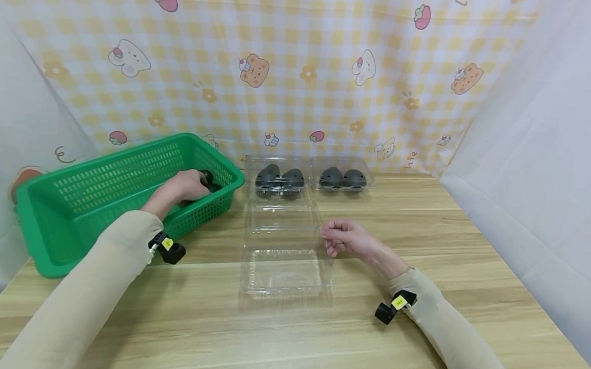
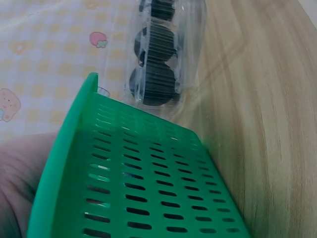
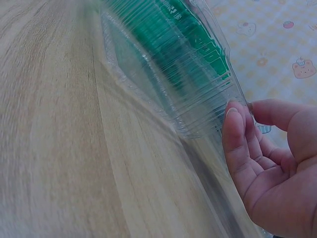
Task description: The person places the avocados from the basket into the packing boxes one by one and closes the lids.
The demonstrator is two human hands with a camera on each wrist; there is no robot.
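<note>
My left hand [image 1: 190, 185] reaches over the near rim into the right end of the green plastic basket [image 1: 124, 157]. Its fingers curl over a dark, rounded avocado [image 1: 207, 175], partly hidden by the hand. In the left wrist view, the basket wall [image 2: 158, 183] covers most of that hand. An unfolded clear plastic clamshell box [image 1: 285, 271] lies in the middle of the table. My right hand [image 1: 349, 240] pinches the box's right edge between thumb and fingers; the right wrist view shows the thumb [image 3: 277, 113] at the clear rim.
Behind the open box stand two clear boxes, the left one [image 1: 282, 178] and the right one [image 1: 344, 176], each with dark avocados inside. A patterned cloth [image 1: 305, 106] hangs at the back of the wooden table [image 1: 424, 237]. White sheeting [image 1: 542, 137] borders the right side.
</note>
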